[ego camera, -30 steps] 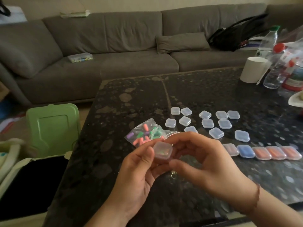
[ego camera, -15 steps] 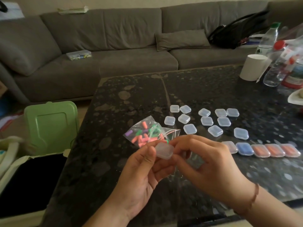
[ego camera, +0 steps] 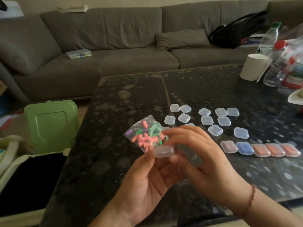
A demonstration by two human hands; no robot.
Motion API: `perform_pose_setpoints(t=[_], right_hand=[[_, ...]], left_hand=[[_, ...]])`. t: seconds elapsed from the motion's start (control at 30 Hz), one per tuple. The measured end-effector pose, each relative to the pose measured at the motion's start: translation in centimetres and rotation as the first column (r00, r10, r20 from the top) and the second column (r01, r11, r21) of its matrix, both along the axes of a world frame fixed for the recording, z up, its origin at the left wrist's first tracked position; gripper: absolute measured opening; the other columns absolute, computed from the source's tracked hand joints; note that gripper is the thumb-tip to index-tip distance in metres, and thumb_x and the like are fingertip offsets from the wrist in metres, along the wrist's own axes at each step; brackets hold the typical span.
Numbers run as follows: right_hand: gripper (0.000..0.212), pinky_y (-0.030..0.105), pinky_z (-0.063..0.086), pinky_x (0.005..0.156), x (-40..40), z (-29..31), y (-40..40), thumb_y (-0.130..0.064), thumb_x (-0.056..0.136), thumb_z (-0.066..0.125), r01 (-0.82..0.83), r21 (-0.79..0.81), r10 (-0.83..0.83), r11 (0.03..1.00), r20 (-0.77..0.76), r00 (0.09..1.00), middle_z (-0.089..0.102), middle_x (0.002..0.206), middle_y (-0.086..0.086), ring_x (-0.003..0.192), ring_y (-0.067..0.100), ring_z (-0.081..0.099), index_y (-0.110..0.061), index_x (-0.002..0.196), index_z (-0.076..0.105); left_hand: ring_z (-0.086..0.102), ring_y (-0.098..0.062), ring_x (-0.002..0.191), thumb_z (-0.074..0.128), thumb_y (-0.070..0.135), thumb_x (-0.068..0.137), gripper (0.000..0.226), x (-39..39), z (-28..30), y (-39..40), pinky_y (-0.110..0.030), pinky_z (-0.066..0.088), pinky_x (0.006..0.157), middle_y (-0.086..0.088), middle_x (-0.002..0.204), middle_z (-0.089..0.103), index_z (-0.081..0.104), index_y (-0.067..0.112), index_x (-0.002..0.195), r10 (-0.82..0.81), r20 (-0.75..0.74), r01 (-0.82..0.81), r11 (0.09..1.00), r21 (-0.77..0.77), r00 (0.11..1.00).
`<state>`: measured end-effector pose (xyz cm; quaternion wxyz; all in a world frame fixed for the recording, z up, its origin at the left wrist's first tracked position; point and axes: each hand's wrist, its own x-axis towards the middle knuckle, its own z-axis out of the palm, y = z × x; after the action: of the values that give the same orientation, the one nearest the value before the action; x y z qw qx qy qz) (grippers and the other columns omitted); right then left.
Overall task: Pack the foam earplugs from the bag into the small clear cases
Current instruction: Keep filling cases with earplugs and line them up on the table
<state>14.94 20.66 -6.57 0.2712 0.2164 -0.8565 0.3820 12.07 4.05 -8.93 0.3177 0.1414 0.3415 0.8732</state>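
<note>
My left hand [ego camera: 144,182] holds a small clear case [ego camera: 164,151] by its left end, above the black stone table [ego camera: 114,161]. My right hand [ego camera: 205,164] has its thumb at the case's right end, and its curled, blurred fingers arch over the case. Its fingertips are close to the mouth of the clear bag of foam earplugs [ego camera: 144,135]. The bag lies just behind the case and holds pink, green and purple plugs. Several empty cases [ego camera: 213,122] lie scattered beyond my hands. A row of filled cases [ego camera: 260,149] runs to the right.
A paper cup [ego camera: 252,67], plastic bottles [ego camera: 268,40] and a plate edge [ego camera: 296,96] crowd the table's far right corner. A green lid [ego camera: 50,123] stands off the table's left side. Behind are a grey sofa [ego camera: 114,46], a black backpack [ego camera: 237,30] and a plastic box [ego camera: 78,54].
My right fingers have lifted off the top of the case and arched over it toward the bag. The case stays in my left hand.
</note>
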Motion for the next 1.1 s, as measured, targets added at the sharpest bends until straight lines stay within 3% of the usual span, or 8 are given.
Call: perform_pose_setpoints(t=[0.2, 0.3, 0.5, 0.67, 0.83, 0.9, 1.0, 1.1], right_hand=[[0.013, 0.027, 0.056, 0.076, 0.0, -0.8, -0.7, -0.017, 0.087, 0.072, 0.132, -0.04, -0.136, 0.99, -0.109, 0.985, 0.069, 0.106, -0.004, 0.094, 0.006, 0.066, -0.009, 0.097, 0.069], [0.008, 0.023, 0.056, 0.075, -0.3, -1.0, -0.6, -0.012, 0.086, 0.072, 0.148, -0.01, -0.148, 0.989, -0.127, 0.981, 0.068, 0.111, -0.002, 0.09, 0.0, 0.064, -0.008, 0.093, 0.07], [0.009, 0.034, 0.057, 0.065, -0.5, -0.9, -0.2, -0.017, 0.09, 0.066, 0.173, 0.138, -0.145, 0.975, -0.188, 0.971, 0.067, 0.115, 0.0, 0.086, 0.017, 0.069, -0.009, 0.091, 0.069], [0.013, 0.032, 0.054, 0.057, -0.3, -0.4, -0.3, -0.023, 0.09, 0.061, 0.22, 0.234, -0.163, 0.947, -0.238, 0.957, 0.067, 0.112, -0.001, 0.076, 0.016, 0.066, -0.012, 0.086, 0.066], [0.025, 0.032, 0.055, 0.058, -0.3, -0.3, -0.4, -0.038, 0.087, 0.069, 0.25, 0.288, -0.183, 0.925, -0.241, 0.953, 0.067, 0.115, -0.006, 0.081, 0.016, 0.068, -0.018, 0.101, 0.065], [0.03, 0.034, 0.055, 0.059, -0.4, -0.5, -0.5, -0.032, 0.088, 0.071, 0.246, 0.295, -0.158, 0.923, -0.293, 0.943, 0.069, 0.112, -0.006, 0.084, 0.017, 0.069, -0.021, 0.114, 0.062], [0.018, 0.037, 0.054, 0.063, -0.3, -0.7, -0.6, -0.019, 0.088, 0.072, 0.21, 0.242, -0.121, 0.947, -0.335, 0.934, 0.072, 0.107, -0.007, 0.084, 0.018, 0.068, -0.018, 0.107, 0.072], [0.019, 0.032, 0.056, 0.08, -0.2, -0.8, -0.8, -0.015, 0.086, 0.074, 0.102, -0.023, -0.105, 0.994, -0.194, 0.975, 0.07, 0.11, -0.012, 0.102, 0.013, 0.067, -0.016, 0.105, 0.072]], left_hand=[[0.072, -0.023, 0.097, 0.085, 0.036, 0.073, 0.062, -0.6, -0.4, -0.1, -0.032, 0.059, 0.081, -0.017, 0.111, 0.072, 0.066, 0.003, 0.122, 0.141, -0.011, -0.141, 0.987, -0.074, 0.99], [0.074, -0.026, 0.092, 0.093, 0.036, 0.06, 0.069, -0.8, -0.3, -0.2, -0.032, 0.06, 0.077, -0.021, 0.109, 0.072, 0.069, 0.003, 0.116, 0.184, -0.003, -0.184, 0.978, -0.097, 0.983], [0.072, -0.03, 0.099, 0.096, 0.041, 0.052, 0.069, -1.1, -0.4, -0.4, -0.033, 0.058, 0.078, -0.022, 0.112, 0.071, 0.074, 0.005, 0.106, 0.237, -0.094, -0.252, 0.943, -0.217, 0.967], [0.072, -0.031, 0.098, 0.094, 0.047, 0.051, 0.068, -1.0, -0.2, -0.4, -0.031, 0.058, 0.076, -0.021, 0.109, 0.073, 0.075, 0.006, 0.103, 0.232, -0.147, -0.264, 0.927, -0.266, 0.962], [0.071, -0.031, 0.101, 0.098, 0.035, 0.046, 0.063, -1.2, 0.2, -0.4, -0.031, 0.06, 0.076, -0.02, 0.113, 0.072, 0.074, 0.017, 0.102, 0.284, -0.19, -0.326, 0.912, -0.248, 0.94], [0.07, -0.03, 0.102, 0.099, 0.031, 0.047, 0.06, -1.1, 0.4, -0.3, -0.035, 0.06, 0.081, -0.018, 0.113, 0.072, 0.073, 0.019, 0.1, 0.288, -0.239, -0.345, 0.906, -0.246, 0.927], [0.068, -0.033, 0.107, 0.096, 0.024, 0.055, 0.059, -0.8, 0.4, -0.3, -0.037, 0.059, 0.087, -0.019, 0.119, 0.068, 0.067, 0.015, 0.106, 0.263, -0.21, -0.302, 0.935, -0.183, 0.942], [0.068, -0.027, 0.104, 0.087, 0.036, 0.072, 0.065, -0.3, 0.6, -0.4, -0.035, 0.057, 0.087, -0.022, 0.123, 0.065, 0.061, 0.007, 0.124, 0.169, -0.049, -0.17, 0.985, -0.025, 0.984]])
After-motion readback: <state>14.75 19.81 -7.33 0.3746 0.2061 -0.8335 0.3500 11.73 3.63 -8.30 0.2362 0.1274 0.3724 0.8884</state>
